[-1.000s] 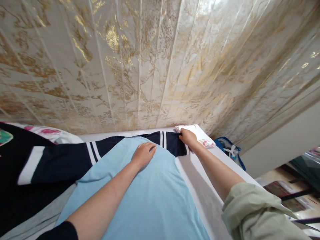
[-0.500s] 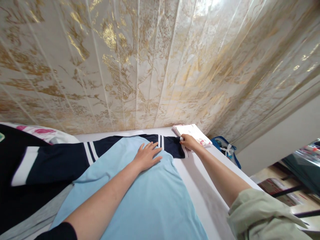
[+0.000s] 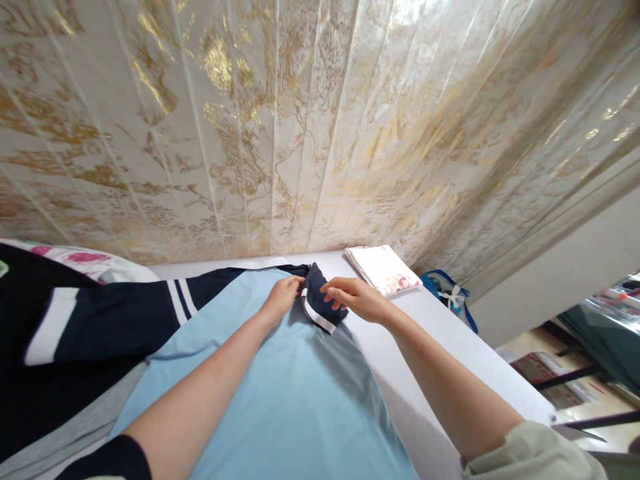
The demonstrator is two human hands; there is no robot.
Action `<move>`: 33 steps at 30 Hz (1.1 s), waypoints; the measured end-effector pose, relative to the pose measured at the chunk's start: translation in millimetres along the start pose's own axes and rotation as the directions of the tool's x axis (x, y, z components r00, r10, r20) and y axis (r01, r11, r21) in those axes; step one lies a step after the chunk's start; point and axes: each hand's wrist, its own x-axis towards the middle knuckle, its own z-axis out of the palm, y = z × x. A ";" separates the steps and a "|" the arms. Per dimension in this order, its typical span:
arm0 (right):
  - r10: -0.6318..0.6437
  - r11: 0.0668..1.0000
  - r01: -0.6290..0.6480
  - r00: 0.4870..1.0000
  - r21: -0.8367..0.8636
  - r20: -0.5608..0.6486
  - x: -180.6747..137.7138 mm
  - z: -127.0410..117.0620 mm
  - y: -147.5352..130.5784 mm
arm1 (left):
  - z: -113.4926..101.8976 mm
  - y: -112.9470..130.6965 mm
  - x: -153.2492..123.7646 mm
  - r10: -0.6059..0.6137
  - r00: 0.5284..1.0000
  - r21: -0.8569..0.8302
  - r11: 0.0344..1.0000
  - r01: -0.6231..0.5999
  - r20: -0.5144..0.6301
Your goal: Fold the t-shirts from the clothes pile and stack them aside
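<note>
A light blue shirt [image 3: 270, 400] with navy sleeves and white stripes lies spread face-up in front of me. Its right-hand sleeve [image 3: 320, 297] is folded back over the shirt body, the white-edged cuff now pointing inward. The fingers of my left hand [image 3: 281, 298] are closed on the edge of that folded sleeve, near the collar. Over the sleeve's outer side hovers my right hand [image 3: 361, 300], its fingers loosely bent and apart, touching or just above the cloth. The other navy sleeve [image 3: 117, 320], with a white cuff, stretches out to the left.
A folded white cloth with pink print [image 3: 383, 267] lies at the back right of the white table [image 3: 460, 373]. Beyond the edge stands a blue bag [image 3: 447, 293]. Black and grey garments [image 3: 30, 407] are heaped at left. A gold-patterned curtain [image 3: 280, 133] hangs behind.
My right hand has brought the sleeve's cuff end leftward, folding it onto the shirt. The left hand has gone from lying flat to curling its fingers at the sleeve.
</note>
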 end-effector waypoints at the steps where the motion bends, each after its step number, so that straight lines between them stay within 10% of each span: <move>1: 0.027 0.999 -0.028 0.998 -0.020 -0.051 -1.8 2.8 2.9 | -4.9 -1.6 4.3 -0.063 0.995 -0.118 0.992 0.053 -0.081; 5: -0.035 0.955 -0.051 0.960 -0.293 -0.279 -3.7 23.9 23.3 | -9.9 -10.2 10.9 -0.070 0.990 -0.074 0.995 0.061 -0.123; 13: 0.115 0.774 -0.181 0.983 -0.607 -0.146 -9.0 80.8 24.0 | -1.6 -16.1 1.8 0.239 0.969 0.504 0.847 -0.172 -0.071; 18: 0.070 0.754 -0.176 0.979 -0.632 -0.190 21.4 58.1 4.6 | 3.1 -15.9 -2.5 0.348 0.937 0.615 0.734 -0.287 0.022; 27: 0.059 0.808 -0.194 0.966 -0.557 -0.250 61.9 99.1 35.2 | 0.0 -16.3 1.7 0.227 0.971 0.594 0.792 -0.143 -0.069; 33: -0.005 0.868 -0.180 0.929 -0.462 -0.371 61.2 77.6 39.7 | -1.0 -12.6 -0.4 0.223 0.973 0.579 0.802 -0.149 -0.059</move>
